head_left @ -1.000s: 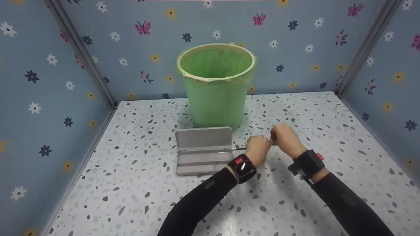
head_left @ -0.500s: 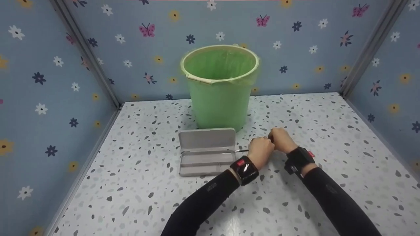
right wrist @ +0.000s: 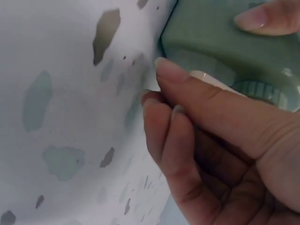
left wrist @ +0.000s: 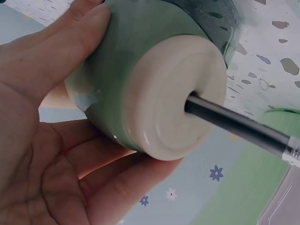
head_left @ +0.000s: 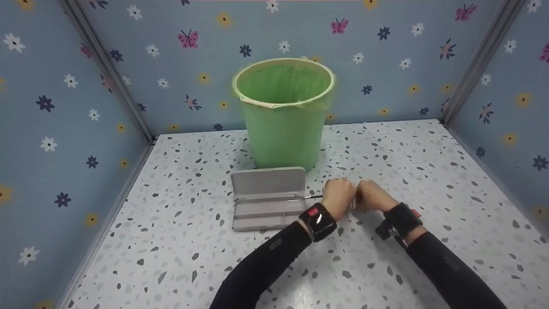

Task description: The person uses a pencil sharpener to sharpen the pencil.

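My left hand point(head_left: 339, 196) grips a green pencil sharpener point(left wrist: 110, 79) with a round cream face, thumb on one side and fingers on the other. A black pencil point(left wrist: 234, 123) with a silvery band sticks out of the hole in that face and points toward the case in the head view. Close beside it, my right hand point(head_left: 374, 195) has its fingers and thumb curled together at the sharpener's crank. Part of a cream crank arm point(right wrist: 211, 79) shows behind the thumb in the right wrist view, near a ribbed green knob point(right wrist: 258, 90); the handle itself is hidden by the fingers.
An open grey pencil case point(head_left: 257, 209) with compartments lies left of the hands. Behind it stands a green bin point(head_left: 285, 137) with a liner over its rim. Patterned blue walls point(head_left: 171, 64) enclose the speckled tabletop point(head_left: 180, 180) at the back and sides.
My right hand has moved down, from slightly above the left hand to level with it, staying at the crank. The left hand, sharpener and pencil have hardly moved.
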`<action>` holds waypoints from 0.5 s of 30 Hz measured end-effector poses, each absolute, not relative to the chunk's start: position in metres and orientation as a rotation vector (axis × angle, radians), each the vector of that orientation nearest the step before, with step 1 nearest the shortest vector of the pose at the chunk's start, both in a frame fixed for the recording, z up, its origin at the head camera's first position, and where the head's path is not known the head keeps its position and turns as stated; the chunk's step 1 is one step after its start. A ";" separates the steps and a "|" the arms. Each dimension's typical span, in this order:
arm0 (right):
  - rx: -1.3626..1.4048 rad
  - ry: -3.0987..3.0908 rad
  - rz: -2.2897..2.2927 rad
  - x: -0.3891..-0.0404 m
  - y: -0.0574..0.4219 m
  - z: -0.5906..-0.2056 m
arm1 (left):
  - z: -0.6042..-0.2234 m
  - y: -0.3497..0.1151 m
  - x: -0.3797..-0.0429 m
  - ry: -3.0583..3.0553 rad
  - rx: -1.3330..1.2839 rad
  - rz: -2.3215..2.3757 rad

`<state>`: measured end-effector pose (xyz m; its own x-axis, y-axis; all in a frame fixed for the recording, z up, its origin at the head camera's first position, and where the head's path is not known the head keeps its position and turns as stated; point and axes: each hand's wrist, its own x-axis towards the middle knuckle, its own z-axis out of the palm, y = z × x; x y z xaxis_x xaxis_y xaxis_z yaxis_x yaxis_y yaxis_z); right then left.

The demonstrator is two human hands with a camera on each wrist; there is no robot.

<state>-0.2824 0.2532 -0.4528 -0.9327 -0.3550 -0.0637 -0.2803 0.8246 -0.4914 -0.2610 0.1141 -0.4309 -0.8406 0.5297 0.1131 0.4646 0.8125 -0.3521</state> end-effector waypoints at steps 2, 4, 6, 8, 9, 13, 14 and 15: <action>-0.485 2.823 -0.771 -0.276 0.253 -0.447 | -0.431 0.114 -0.261 -2.792 -0.775 0.493; -0.483 2.819 -0.776 -0.270 0.252 -0.440 | -0.431 0.114 -0.261 -2.795 -0.776 0.508; -0.517 2.853 -0.753 -0.265 0.250 -0.433 | -0.431 0.114 -0.261 -2.796 -0.770 0.515; -0.557 2.897 -0.713 -0.262 0.249 -0.426 | -0.430 0.115 -0.261 -2.802 -0.758 0.518; -0.586 2.924 -0.693 -0.261 0.248 -0.423 | -0.430 0.116 -0.261 -2.799 -0.754 0.513; -0.632 2.998 -0.664 -0.259 0.247 -0.413 | -0.430 0.118 -0.261 -2.790 -0.753 0.489; -0.630 3.011 -0.664 -0.259 0.247 -0.411 | -0.430 0.118 -0.261 -2.788 -0.757 0.481; -0.637 3.026 -0.668 -0.260 0.247 -0.410 | -0.430 0.118 -0.261 -2.784 -0.761 0.473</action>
